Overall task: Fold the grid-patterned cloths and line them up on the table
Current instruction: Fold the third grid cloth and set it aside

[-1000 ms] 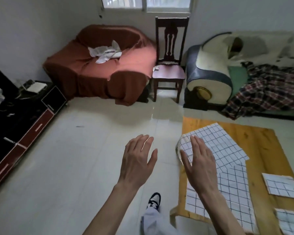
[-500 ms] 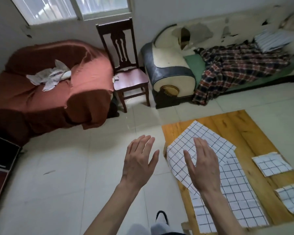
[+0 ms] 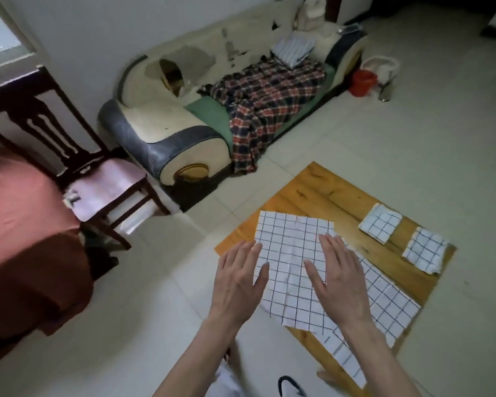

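Spreading flat over the top cloth (image 3: 291, 270), both hands are wide with straight fingers and hold nothing. The left hand (image 3: 239, 285) lies at the cloth's 9 o'clock edge, fingertips just onto the grid and palm out past the desk (image 3: 321, 193) rim. The right hand (image 3: 340, 279) lies at its 3 o'clock side. Whether the palms press down or only hover just above cannot be told.

This cloth sits at the desk's 9 o'clock side, its near edge hanging past the rim. A second cloth (image 3: 384, 305) lies under it, running out toward 4 o'clock and off the near edge. Two folded squares wait at the desk's 2 o'clock end: one (image 3: 381, 222) farther away, the other (image 3: 425, 250) just beside it, apart.

The fabric looks thin, light and limp, with a soft crease down the middle. It should fold with almost no force, but will probably sag and slide on the smooth wood. Pinching two corners along one edge, likely the far ones near 12 o'clock, and carrying them over seems the best hold; a palm on the fold would keep it from creeping.

The right hand covers where the two cloths overlap, so their edges there are unclear. The lower cloth's near end is partly cut off by the right forearm. The folded squares' layers cannot be counted.
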